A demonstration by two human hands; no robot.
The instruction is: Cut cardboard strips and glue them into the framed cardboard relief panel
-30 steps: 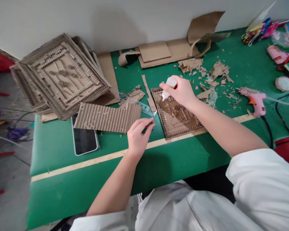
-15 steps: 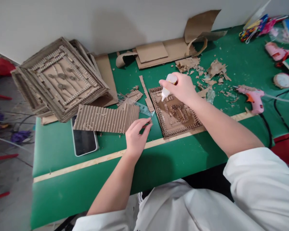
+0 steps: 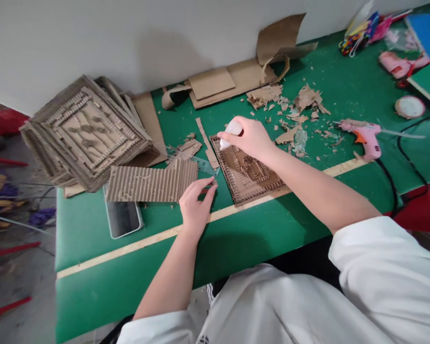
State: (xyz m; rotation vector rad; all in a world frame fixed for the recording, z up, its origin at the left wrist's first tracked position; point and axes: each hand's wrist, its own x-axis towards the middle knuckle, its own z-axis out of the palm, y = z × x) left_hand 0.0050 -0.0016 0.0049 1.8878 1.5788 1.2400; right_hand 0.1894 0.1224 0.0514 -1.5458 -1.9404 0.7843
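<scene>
My right hand (image 3: 252,136) is wrapped round a white glue bottle (image 3: 229,134), tilted with its nozzle down. The nozzle is over the upper left corner of a framed cardboard panel (image 3: 239,179); whether it touches is unclear. Raised corrugated strips and a small relief decorate this panel. Left of it, my left hand (image 3: 196,203) pinches a tiny brown piece of cardboard (image 3: 214,182) between thumb and fingertips. Beside that hand lies a corrugated cardboard sheet (image 3: 150,183), partly over a phone (image 3: 123,220). A clear ruler (image 3: 208,166) and a narrow cardboard strip (image 3: 206,143) lie just beyond.
Stacked cardboard panels (image 3: 89,134) stand at the left. Cardboard sheets (image 3: 215,83) lie along the wall, with torn scraps (image 3: 308,99) nearby. At the right are a pink glue gun (image 3: 367,136) with a black cable, a tape roll (image 3: 409,107) and a second pink tool (image 3: 397,64).
The view has shifted slightly. My right hand has moved the glue bottle left across the panel, closer to its upper left corner. My left hand keeps its pinch.
</scene>
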